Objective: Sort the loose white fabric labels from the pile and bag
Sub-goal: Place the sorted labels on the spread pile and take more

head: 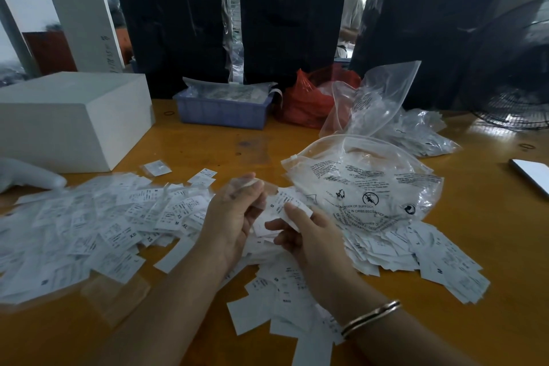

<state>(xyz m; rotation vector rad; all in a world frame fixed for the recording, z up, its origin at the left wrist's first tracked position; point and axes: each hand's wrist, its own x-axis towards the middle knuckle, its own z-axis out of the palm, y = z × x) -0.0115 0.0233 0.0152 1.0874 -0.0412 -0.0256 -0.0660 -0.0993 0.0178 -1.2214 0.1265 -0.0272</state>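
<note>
A wide pile of loose white fabric labels (98,226) with printed size letters covers the left of the orange table (208,145). More labels (416,252) lie at the right, under a clear zip bag (374,184) with black warning print. My left hand (234,217) pinches a small clear sleeve between thumb and fingertips. My right hand (303,232), with bangles on its wrist, holds a white label marked S (285,202) under its thumb, just left of the bag. Both hands are close together above the middle of the labels.
A white box (68,116) stands at the back left. Behind are a blue tray (222,113), a red plastic bag (309,101), an upright clear bag (377,98) and packets of labels (421,134). Black bundles wall the back. A fan (517,104) stands at the right.
</note>
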